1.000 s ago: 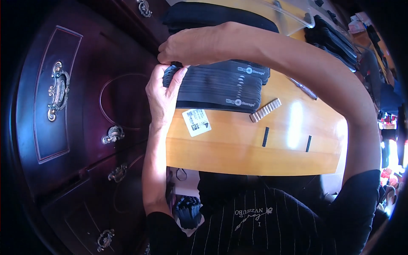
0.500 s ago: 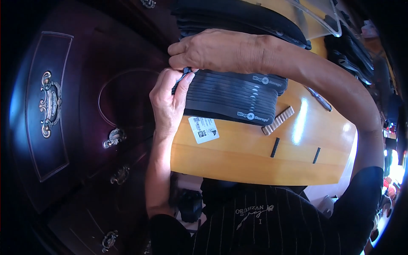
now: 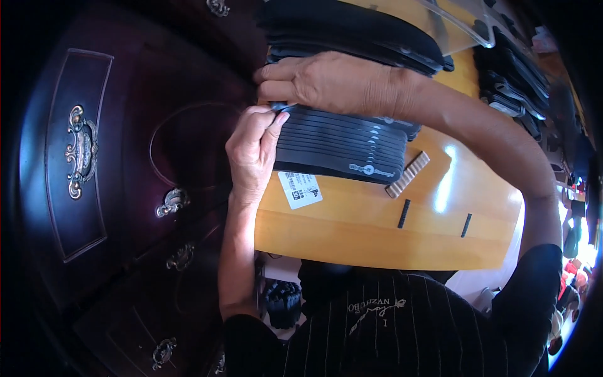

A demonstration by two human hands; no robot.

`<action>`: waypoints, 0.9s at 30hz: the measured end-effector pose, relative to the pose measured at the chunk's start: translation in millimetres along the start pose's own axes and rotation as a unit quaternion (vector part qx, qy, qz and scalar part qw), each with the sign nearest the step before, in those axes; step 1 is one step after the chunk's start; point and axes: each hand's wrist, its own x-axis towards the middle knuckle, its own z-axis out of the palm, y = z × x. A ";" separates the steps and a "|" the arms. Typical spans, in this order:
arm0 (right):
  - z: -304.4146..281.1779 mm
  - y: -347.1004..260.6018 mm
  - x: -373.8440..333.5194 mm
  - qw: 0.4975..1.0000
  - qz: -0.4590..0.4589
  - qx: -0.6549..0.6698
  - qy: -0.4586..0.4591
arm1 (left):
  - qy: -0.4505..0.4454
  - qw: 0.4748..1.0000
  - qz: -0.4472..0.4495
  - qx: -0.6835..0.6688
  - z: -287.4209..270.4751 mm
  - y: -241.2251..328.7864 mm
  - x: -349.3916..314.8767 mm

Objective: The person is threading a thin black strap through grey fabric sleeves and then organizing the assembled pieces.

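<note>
A fanned stack of flat dark-grey straps with pale printing (image 3: 339, 141) lies on the table. At its left end my left hand (image 3: 248, 154) is closed, thumb and fingers pinching a dark strap end. My right hand (image 3: 323, 81) reaches across above the stack, its fingers curled in against the same end and almost touching the left fingertips. The right hand and wrist cover the far side of the stack. A small dark bit shows between the two hands; its exact shape is hidden.
Beside the stack lie a white label (image 3: 300, 190), a brown ribbed strip (image 3: 407, 174) and two short black strips (image 3: 404, 213). More black straps (image 3: 352, 28) are piled behind, near a clear plastic container (image 3: 461, 41). A dark wooden cabinet (image 3: 81, 220) with metal handles borders the left.
My right hand has shifted slightly right and nearer, still beside the left. The left hand keeps its pinch at the strap end. The whole view has moved a little.
</note>
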 end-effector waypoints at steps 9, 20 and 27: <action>27.8 -10.3 -26.9 0.991 -0.002 0.010 0.134 | -0.007 0.997 -0.057 0.055 -2.8 9.5 2.9; 35.8 -16.1 -23.8 0.994 0.051 0.020 0.096 | -0.022 0.994 0.097 0.053 -8.6 5.4 -10.2; 28.8 -12.8 -19.5 0.994 0.053 0.031 0.091 | -0.037 0.994 0.092 0.054 -16.2 5.6 -15.0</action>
